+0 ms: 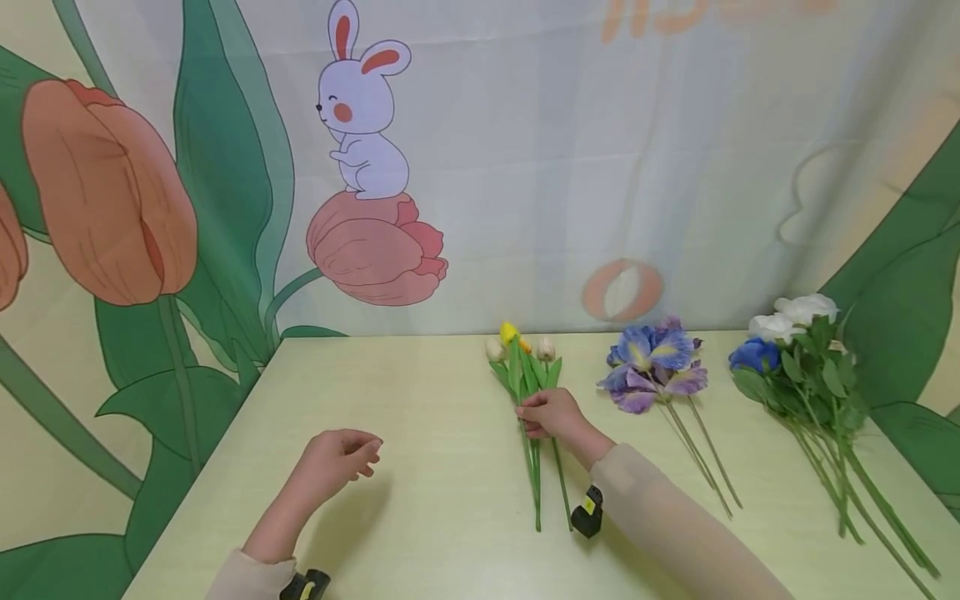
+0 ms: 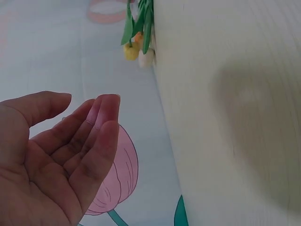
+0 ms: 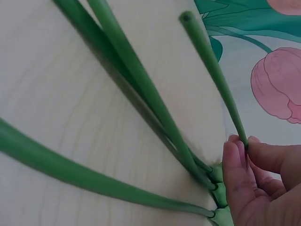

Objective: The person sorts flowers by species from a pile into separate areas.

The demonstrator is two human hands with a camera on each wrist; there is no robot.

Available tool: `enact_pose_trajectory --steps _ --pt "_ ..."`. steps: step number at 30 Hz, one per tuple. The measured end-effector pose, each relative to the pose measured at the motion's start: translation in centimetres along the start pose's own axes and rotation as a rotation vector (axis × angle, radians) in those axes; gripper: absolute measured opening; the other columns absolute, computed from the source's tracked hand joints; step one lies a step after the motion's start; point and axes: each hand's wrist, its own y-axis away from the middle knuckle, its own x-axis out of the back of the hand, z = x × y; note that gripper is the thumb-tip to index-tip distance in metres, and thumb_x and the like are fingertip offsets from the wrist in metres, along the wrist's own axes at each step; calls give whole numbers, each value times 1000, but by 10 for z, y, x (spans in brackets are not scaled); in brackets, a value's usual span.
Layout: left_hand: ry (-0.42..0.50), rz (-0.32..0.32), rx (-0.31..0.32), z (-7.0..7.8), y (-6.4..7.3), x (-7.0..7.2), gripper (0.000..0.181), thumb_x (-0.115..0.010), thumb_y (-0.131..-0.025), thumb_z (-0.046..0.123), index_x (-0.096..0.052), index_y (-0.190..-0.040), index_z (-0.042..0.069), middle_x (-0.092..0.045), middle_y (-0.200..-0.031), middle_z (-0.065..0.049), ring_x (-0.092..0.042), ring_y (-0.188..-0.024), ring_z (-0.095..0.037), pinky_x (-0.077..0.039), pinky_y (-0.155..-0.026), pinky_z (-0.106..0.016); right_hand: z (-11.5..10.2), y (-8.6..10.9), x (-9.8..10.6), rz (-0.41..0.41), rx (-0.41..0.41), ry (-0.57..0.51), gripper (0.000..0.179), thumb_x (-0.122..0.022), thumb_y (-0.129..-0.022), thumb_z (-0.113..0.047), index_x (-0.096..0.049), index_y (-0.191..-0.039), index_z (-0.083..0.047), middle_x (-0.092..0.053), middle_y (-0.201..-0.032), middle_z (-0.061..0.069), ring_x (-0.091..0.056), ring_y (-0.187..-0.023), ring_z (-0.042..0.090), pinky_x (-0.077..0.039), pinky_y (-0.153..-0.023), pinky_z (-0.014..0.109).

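Observation:
A small bunch of artificial tulips [image 1: 517, 367], with yellow, orange and whitish heads, lies at the middle of the table's far half. My right hand [image 1: 553, 417] is over their stems. In the right wrist view its thumb and fingers pinch one green tulip stem [image 3: 216, 77], whose cut end points up and away from the table. Other tulip stems [image 3: 136, 84] lie beside that hand, outside its grip. Left of the bunch, my left hand [image 1: 339, 460] hovers over the table with loosely bent fingers and holds nothing; its palm [image 2: 51, 174] shows bare in the left wrist view.
Blue-purple iris-like flowers [image 1: 648, 362] lie right of the tulips on the pale table [image 1: 420, 533]. Farther right is a bunch of white flowers [image 1: 802, 310] with a blue flower [image 1: 756, 355] and long stems. A printed cloth [image 1: 510, 167] hangs behind the table.

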Motion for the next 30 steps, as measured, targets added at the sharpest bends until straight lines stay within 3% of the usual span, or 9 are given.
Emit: enact_pose_trajectory --steps 5,10,18,30 --pt "-12 -14 -8 4 1 -3 31 -62 -101 19 -71 -119 -4 -78 -98 -15 -74 -78 -17 -57 -69 -31 2 -5 3 5 4 39 23 -66 -98 -5 -67 -114 11 -68 -80 8 -61 -60 9 -61 -62 25" --pt "-27 -16 -15 6 0 -6 29 -62 -101 19 -72 -118 -3 -78 -96 -14 -73 -78 -16 -56 -68 -30 3 -8 3 16 17 148 18 -69 -96 -8 -71 -102 9 -63 -68 4 -61 -53 8 -59 -56 24" --pt "-22 -28 -22 7 -3 -10 29 -62 -100 18 -73 -117 -3 -78 -97 -15 -73 -77 -16 -56 -69 -30 7 -15 2 28 20 262 17 -71 -95 -12 -71 -85 2 -63 -65 3 -61 -50 8 -58 -53 25" --pt "-48 -39 -35 8 -9 -9 29 -61 -101 18 -73 -117 -3 -78 -99 -15 -74 -79 -17 -59 -72 -34 5 -9 5 42 68 341 20 -72 -95 -15 -73 -83 1 -65 -64 4 -61 -51 11 -57 -53 26"
